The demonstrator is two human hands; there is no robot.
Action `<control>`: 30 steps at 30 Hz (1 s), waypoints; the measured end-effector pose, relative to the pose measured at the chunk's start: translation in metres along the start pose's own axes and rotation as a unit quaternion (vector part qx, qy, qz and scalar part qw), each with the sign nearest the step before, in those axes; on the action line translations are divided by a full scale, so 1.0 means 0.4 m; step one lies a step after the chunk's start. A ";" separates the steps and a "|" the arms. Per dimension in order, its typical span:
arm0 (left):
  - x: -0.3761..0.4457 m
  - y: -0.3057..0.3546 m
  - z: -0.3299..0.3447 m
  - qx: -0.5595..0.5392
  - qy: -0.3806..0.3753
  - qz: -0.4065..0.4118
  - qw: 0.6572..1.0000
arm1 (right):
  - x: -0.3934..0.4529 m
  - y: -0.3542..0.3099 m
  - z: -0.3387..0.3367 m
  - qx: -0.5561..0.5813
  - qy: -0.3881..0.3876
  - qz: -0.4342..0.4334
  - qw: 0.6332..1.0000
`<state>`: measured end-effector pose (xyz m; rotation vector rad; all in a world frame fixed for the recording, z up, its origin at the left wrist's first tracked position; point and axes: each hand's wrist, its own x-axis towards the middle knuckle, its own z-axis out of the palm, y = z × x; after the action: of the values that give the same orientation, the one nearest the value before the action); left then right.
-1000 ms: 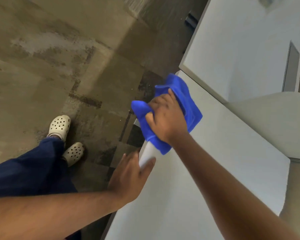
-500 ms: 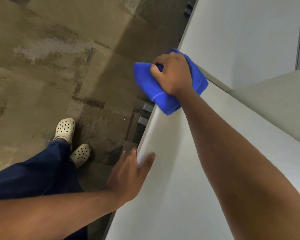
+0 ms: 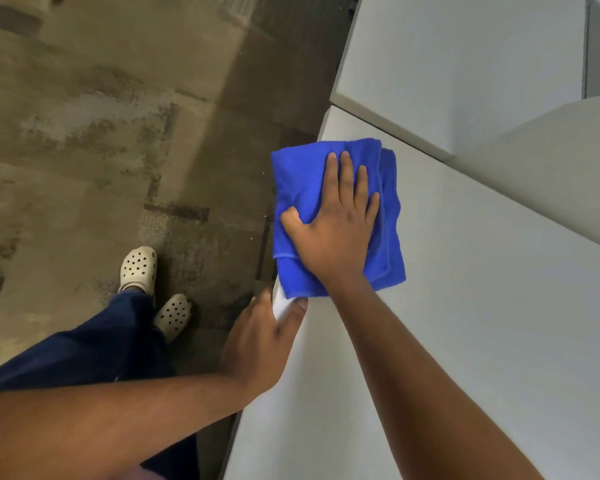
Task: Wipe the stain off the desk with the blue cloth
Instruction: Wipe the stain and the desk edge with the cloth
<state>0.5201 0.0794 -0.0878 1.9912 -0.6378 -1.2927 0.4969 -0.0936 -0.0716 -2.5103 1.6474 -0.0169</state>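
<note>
Two hands are in view. Right hand (image 3: 335,230) lies flat, fingers extended and spread, palm pressing the folded blue cloth (image 3: 336,216) onto the white surface (image 3: 465,306) at centre frame; the cloth's left portion overhangs the surface edge. Left hand (image 3: 257,344), lower centre, curls over that edge just below the cloth, thumb on top. No stain is discernible. Two perforated clogs (image 3: 139,268) stand on the floor (image 3: 84,133) at lower left.
</note>
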 end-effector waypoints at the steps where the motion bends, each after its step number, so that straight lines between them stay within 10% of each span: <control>1: 0.001 -0.001 0.001 0.001 0.002 0.005 1.000 | 0.022 -0.005 -0.002 0.004 -0.003 0.002 1.000; 16: -0.004 -0.003 -0.007 0.022 -0.005 0.042 0.999 | 0.242 0.119 -0.058 0.068 -0.002 -0.168 0.983; 25: -0.006 0.007 -0.005 0.023 -0.003 0.030 0.999 | 0.172 0.101 -0.038 0.011 0.038 0.113 0.993; 30: -0.005 0.013 -0.018 0.009 -0.017 0.030 0.999 | 0.104 -0.023 -0.001 -0.002 0.025 0.034 0.999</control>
<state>0.5257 0.0791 -0.0805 1.9534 -0.7231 -1.2921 0.5218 -0.1281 -0.0730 -2.4749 1.7527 -0.0707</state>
